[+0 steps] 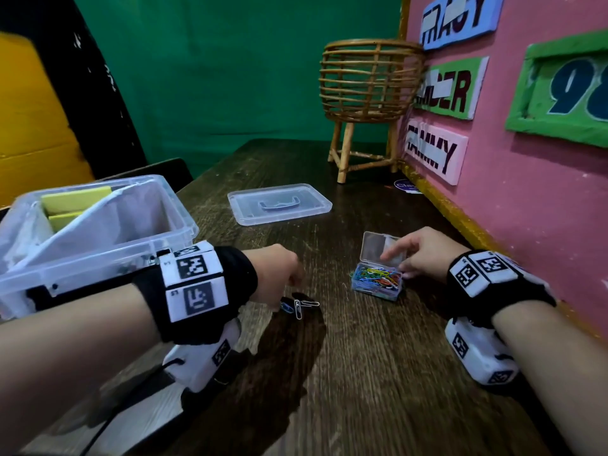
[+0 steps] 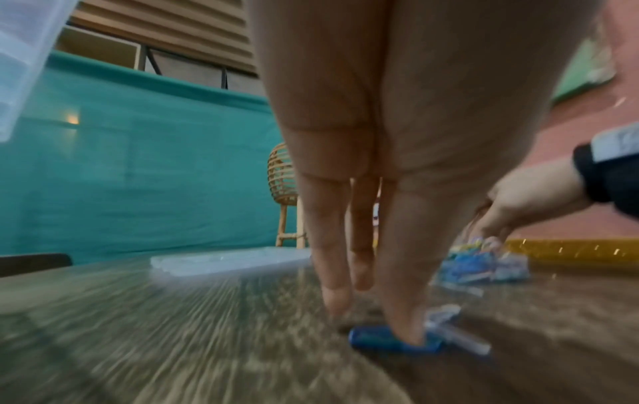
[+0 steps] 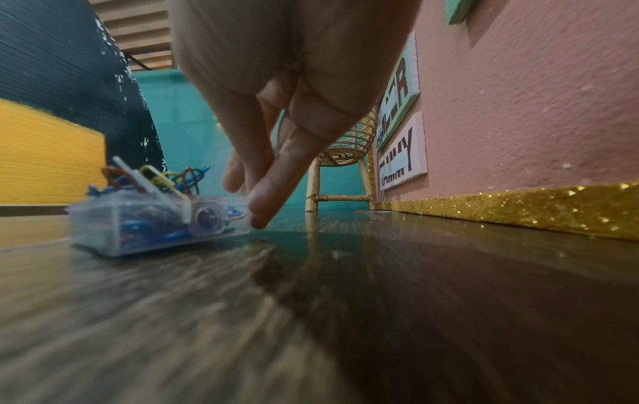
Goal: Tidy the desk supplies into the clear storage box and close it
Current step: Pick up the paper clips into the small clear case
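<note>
The clear storage box (image 1: 179,222) stands open at the left with yellow note pads (image 1: 75,199) inside; its flat lid (image 1: 279,205) lies apart on the wooden table. A small clear case (image 1: 376,284) of coloured paper clips sits mid-table, its lid raised. My right hand (image 1: 399,261) touches that case with straight fingers (image 3: 263,210), the index on the raised lid. My left hand (image 1: 289,291) points down at a few loose clips (image 1: 302,307). In the left wrist view its thumb presses a blue clip (image 2: 380,341), with white clips (image 2: 460,339) beside it.
A wicker basket on a stand (image 1: 368,83) is at the back right corner. A pink board with name signs (image 1: 526,192) and a gold strip (image 3: 518,207) runs along the table's right side. A dark chair back (image 1: 164,172) stands behind the storage box.
</note>
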Motion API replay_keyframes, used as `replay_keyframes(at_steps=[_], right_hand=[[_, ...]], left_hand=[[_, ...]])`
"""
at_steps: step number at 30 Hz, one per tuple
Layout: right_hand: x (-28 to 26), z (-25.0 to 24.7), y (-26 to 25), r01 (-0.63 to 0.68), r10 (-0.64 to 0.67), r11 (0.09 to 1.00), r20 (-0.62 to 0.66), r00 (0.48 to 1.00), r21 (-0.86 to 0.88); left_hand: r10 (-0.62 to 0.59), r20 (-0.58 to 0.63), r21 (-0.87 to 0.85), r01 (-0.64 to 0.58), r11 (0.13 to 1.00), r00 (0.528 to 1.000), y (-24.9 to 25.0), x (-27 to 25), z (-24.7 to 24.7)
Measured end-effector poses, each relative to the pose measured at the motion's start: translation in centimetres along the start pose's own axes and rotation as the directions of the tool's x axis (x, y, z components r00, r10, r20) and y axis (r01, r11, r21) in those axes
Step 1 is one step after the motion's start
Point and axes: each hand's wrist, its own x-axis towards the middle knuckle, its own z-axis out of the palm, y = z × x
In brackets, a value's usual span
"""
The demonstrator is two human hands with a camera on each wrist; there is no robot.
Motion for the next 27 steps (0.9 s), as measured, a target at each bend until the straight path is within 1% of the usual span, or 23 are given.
replay_keyframes(at_steps=[3,6,10,14,15,17,21,25,27], right_hand=[[-0.1,0.0,0.0,0.012,-0.012,1.000,0.003,1.000,0.010],[-0.1,0.1,0.0,0.014,-0.014,1.000,0.006,1.000,0.005],[-0.1,0.2,0.0,0.010,-0.010,1.000,0.004,1.000,0.016],[-0.1,0.2,-0.1,0.002,-0.002,1.000,0.005,1.000,0.016],[-0.1,0.2,-0.1,-0.001,0.001,1.000,0.006,1.000,0.017],[0.0,0.2,0.0,-0.002,0.002,1.000,0.010,1.000,0.016],[0.2,0.2,0.1,-0.006,0.006,1.000,0.014,1.000,0.007],[0.3,0.1,0.1,-0.009,0.009,1.000,0.022,1.000,0.008],[0.3,0.1,0.1,-0.011,0.011,1.000,0.021,1.000,0.003]], left_hand=[[-0.007,0.032,-0.027,0.008,1.000,0.999,-0.1,0.4,0.4],[0.011,0.001,-0.153,-0.011,0.988,1.000,-0.3,0.6,0.6],[0.054,-0.036,-0.305,-0.062,0.950,0.998,-0.3,0.8,1.1],[0.061,-0.033,-0.415,-0.069,0.907,0.998,-0.3,1.2,1.2],[0.052,-0.040,-0.420,-0.064,0.905,0.998,-0.2,1.2,1.2],[0.016,-0.065,-0.378,-0.040,0.925,0.998,-0.1,1.4,1.2],[-0.112,-0.082,-0.257,0.087,0.962,0.990,-0.2,1.2,1.4],[-0.148,-0.070,-0.241,0.127,0.962,0.987,-0.7,0.7,1.5],[-0.171,-0.060,-0.196,0.156,0.968,0.983,-0.8,0.4,1.4]])
